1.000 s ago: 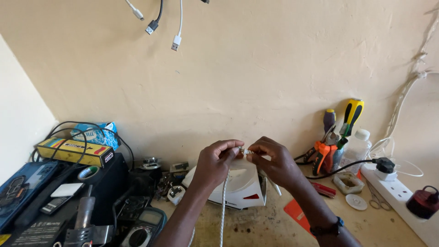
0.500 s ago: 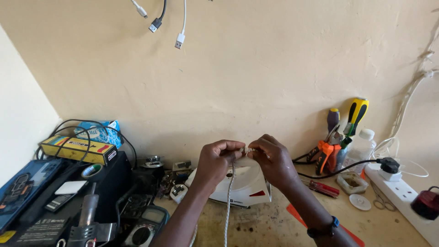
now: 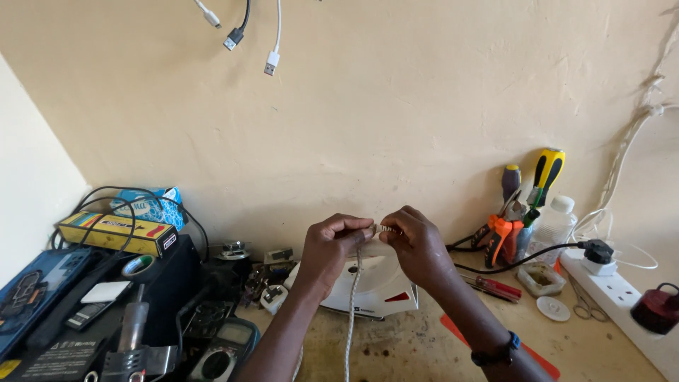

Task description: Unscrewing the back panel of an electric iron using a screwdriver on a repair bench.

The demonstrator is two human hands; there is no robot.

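My left hand [image 3: 332,251] and my right hand [image 3: 417,247] meet above the bench, both pinching the upper end of a white braided cord [image 3: 351,311]. The cord hangs straight down between my forearms and leaves the view at the bottom. Bared wire ends show between my fingertips. Behind my hands lies a white clothes iron [image 3: 378,283] with a red mark on its body, resting on the workbench [image 3: 410,350].
Screwdrivers and orange pliers [image 3: 520,212] lean on the wall at right, by a clear bottle [image 3: 553,223] and a white power strip [image 3: 622,293] with a black plug. At left, a black box [image 3: 152,283], a yellow carton [image 3: 117,233], a multimeter [image 3: 226,357]. Cables [image 3: 244,32] dangle overhead.
My hands stay together on the cord end; they have shifted slightly lower and the fingers have worked a little on the wire. The view has tilted slightly.
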